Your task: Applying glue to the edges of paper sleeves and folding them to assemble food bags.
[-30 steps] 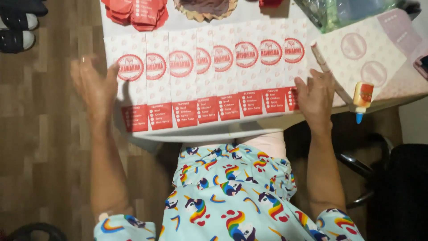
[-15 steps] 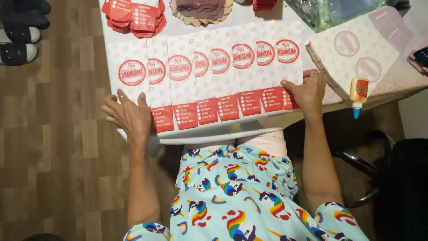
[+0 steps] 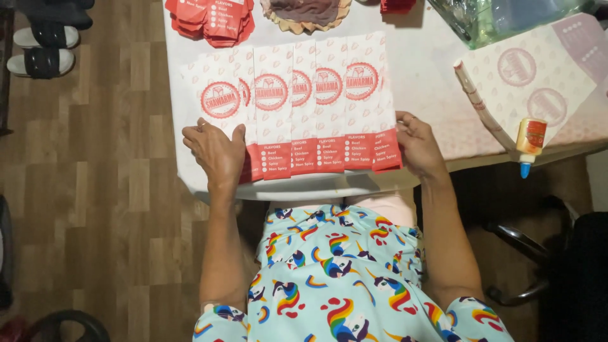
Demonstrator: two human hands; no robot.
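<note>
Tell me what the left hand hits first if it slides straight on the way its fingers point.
Probably nothing new: the left hand already lies on the row of paper sleeves; beyond them sits the red stack.

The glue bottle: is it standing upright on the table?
No, the glue bottle hangs tip down over the table edge, right of the right hand.
</note>
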